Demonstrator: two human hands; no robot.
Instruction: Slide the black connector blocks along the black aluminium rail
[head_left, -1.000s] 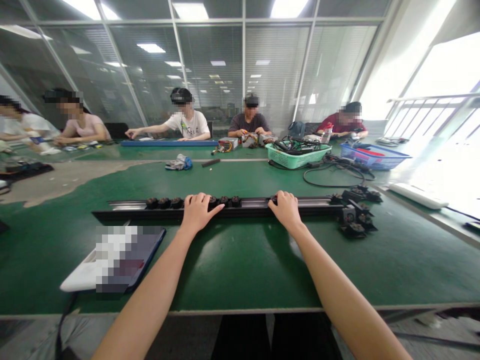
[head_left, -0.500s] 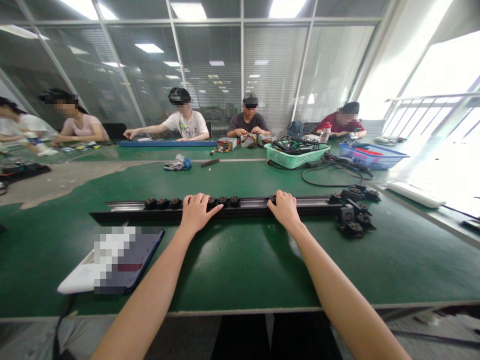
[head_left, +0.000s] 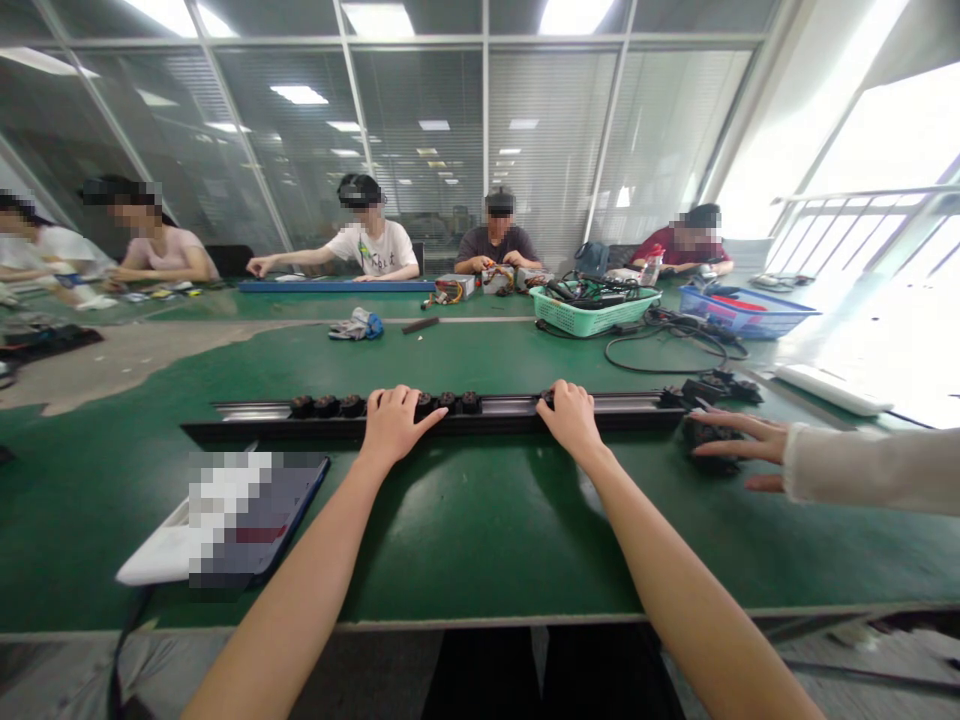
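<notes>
A long black rail (head_left: 262, 430) with a silvery channel lies across the green table. Several round black parts (head_left: 352, 405) sit in its channel, left of centre. My left hand (head_left: 394, 425) rests over the rail among these parts, thumb stretched to the right, fingertips curled over the far side. Further right, my right hand (head_left: 571, 415) is closed around a small black part (head_left: 547, 398) at the rail, mostly hidden by the fingers. What my left fingers cover cannot be seen.
Another person's hand (head_left: 739, 445) reaches over black parts (head_left: 720, 387) at the rail's right end. A phone (head_left: 292, 510) lies front left. Behind are a green basket (head_left: 589, 318), a blue basket (head_left: 757, 318), cables and a cloth (head_left: 358, 325). People sit opposite.
Another person's hand and pale sleeve have come in from the right, over the pile of black parts. My hands and the rail are almost unmoved.
</notes>
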